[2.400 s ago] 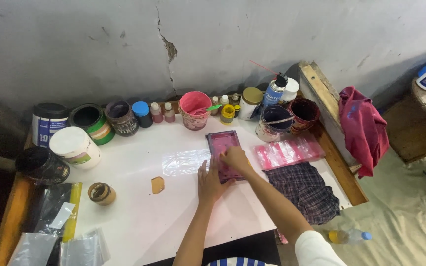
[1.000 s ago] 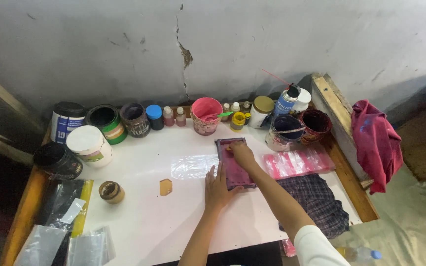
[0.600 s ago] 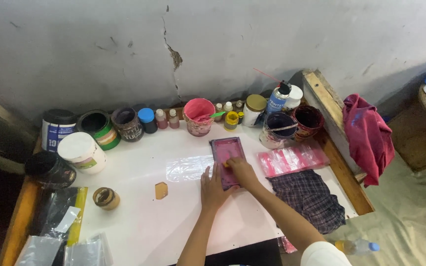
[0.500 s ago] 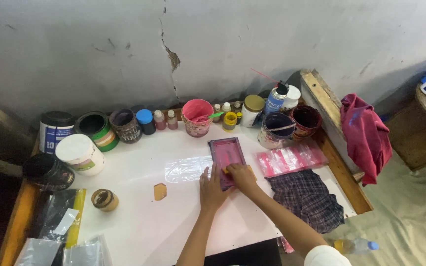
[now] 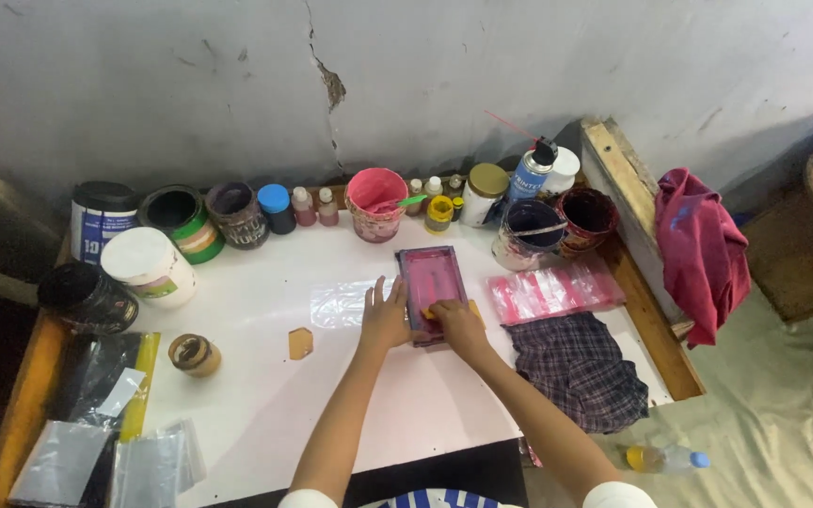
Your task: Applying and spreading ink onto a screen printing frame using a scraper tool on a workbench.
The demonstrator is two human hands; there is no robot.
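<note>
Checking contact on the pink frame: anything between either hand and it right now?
Mostly no. The left hand lies flat against the left edge of the small pink frame. The right hand is at its near end, pressing a yellowish piece there, so that piece lies between palm and frame.

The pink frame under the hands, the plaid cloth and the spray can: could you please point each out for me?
pink frame [image 5: 432, 273], head view, upper inner surface.
plaid cloth [image 5: 581, 369], head view, middle of the fabric.
spray can [image 5: 525, 176], head view, blue body.
</note>
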